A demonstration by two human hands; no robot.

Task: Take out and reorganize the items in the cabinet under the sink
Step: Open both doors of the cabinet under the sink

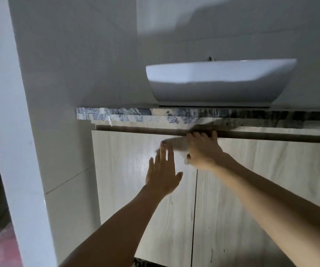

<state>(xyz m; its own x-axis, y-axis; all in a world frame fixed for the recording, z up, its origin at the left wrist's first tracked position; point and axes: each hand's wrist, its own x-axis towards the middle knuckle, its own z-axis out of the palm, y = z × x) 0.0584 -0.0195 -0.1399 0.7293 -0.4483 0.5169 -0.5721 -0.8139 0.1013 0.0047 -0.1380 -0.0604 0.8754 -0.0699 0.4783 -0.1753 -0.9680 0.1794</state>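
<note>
My right grip [203,151] hooks its fingers over the top edge of the left cabinet door [136,189] under the sink [220,81]; my left grip [163,174] is spread flat against that closed door.

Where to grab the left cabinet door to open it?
Top edge of the left door, hooked from above through the dark gap under the counter. No handle shows on its flat face. Right hand already curls its fingers there, near the centre seam; left hand lies flat.
</note>
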